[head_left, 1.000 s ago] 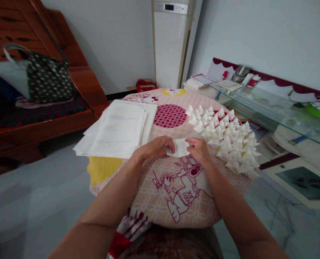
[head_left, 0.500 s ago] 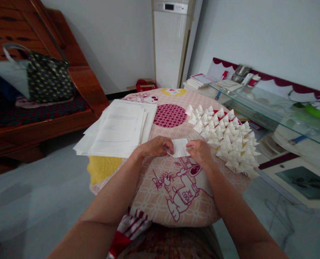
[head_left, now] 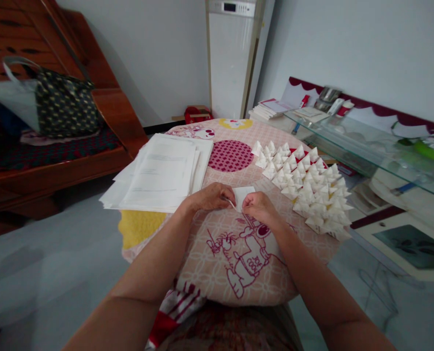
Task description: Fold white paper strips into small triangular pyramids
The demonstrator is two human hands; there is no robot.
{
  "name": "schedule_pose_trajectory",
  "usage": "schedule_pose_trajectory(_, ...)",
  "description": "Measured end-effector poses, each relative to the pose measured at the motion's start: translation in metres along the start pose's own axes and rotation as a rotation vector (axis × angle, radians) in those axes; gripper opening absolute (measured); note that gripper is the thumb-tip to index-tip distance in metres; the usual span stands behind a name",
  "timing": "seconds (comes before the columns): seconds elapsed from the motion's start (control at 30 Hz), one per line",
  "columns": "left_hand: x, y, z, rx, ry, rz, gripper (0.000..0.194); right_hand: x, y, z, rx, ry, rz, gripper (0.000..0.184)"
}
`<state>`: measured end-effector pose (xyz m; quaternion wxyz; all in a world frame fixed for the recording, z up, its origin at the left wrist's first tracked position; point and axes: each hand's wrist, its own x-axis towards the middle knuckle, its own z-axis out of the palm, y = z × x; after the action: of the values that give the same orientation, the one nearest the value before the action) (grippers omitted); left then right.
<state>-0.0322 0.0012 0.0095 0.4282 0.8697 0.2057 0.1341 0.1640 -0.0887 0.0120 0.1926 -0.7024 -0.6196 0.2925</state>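
Observation:
A small piece of folded white paper (head_left: pixel 243 193) lies on the patterned tablecloth between my two hands. My left hand (head_left: pixel 217 196) pinches its left side, where a lifted edge shows near the fingertips. With fingers closed, my right hand (head_left: pixel 259 206) grips the paper's near right edge, close to the left hand. Parts of the paper are hidden under the fingers. To the right stand several rows of pointed folded white paper pieces (head_left: pixel 305 183). A stack of printed white sheets (head_left: pixel 158 170) lies to the left.
The round table wears a pink cloth (head_left: pixel 209 273) with cartoon prints. A glass-topped stand (head_left: pixel 370 146) with boxes and cups adjoins at right. On the left is a wooden bench (head_left: pixel 118 117) bearing a dark patterned bag (head_left: pixel 65 105). A tall white appliance (head_left: pixel 229 63) stands behind.
My right hand has moved left along the paper's near edge, closer to my left hand. Less of the paper shows now, and its near edge has been lifted.

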Motion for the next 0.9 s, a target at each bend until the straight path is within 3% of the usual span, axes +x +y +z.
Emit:
schedule_pose_trajectory(0.23, 0.002, 0.004, 0.005, 0.062, 0.100, -0.129, 0.014, 0.002, 0.002, 0.001, 0.022, -0.020, 0.051, 0.007)
schedule_pose_trajectory(0.47, 0.011, 0.006, 0.010, 0.187, 0.208, -0.134, 0.015, 0.006, 0.011, 0.004, 0.067, -0.013, 0.010, 0.006)
schedule_pose_trajectory(0.9, 0.023, 0.002, 0.025, 0.351, 0.358, -0.309, 0.009, 0.005, 0.008, 0.002, 0.039, -0.034, 0.020, 0.010)
